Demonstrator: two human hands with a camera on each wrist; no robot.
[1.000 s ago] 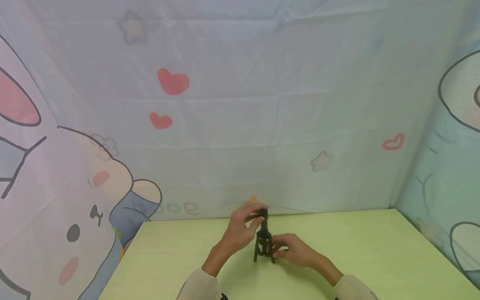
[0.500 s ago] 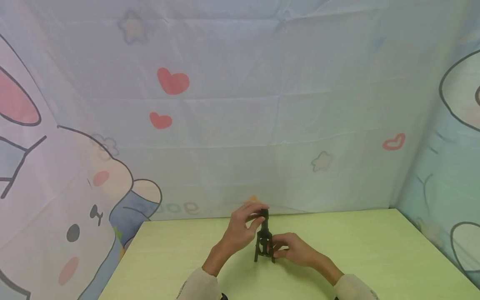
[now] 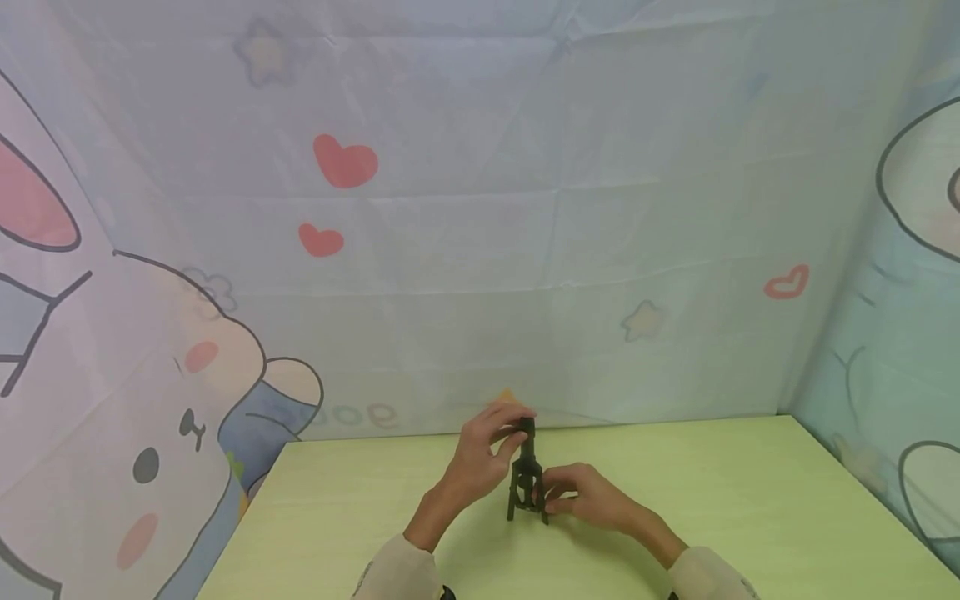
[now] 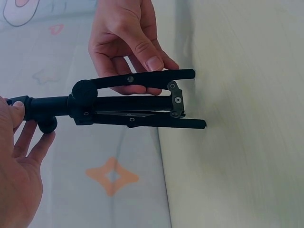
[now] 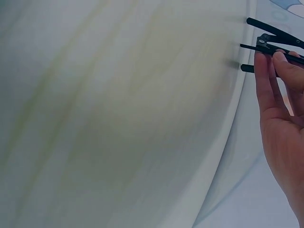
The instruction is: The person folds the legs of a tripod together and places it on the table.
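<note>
A small black mini tripod [image 3: 528, 468] stands upright, its legs only slightly spread. At its top, my left hand [image 3: 480, 457] grips the narrow upper column between thumb and fingers. Lower down on the right, my right hand [image 3: 591, 498] pinches one leg. The left wrist view shows the hinged braces [image 4: 177, 99] joining the legs to the centre column, with a round knob [image 4: 47, 124] beside the left fingers. From the right wrist, the right thumb and fingers [image 5: 263, 88] hold a leg, and the leg ends point toward the table.
The pale yellow-green table [image 3: 750, 500] stretches out on both sides of the tripod. Behind it hangs a printed cloth backdrop [image 3: 480, 250] with hearts and stars, meeting the table's back edge. More cloth with cartoon figures rises at the left and right.
</note>
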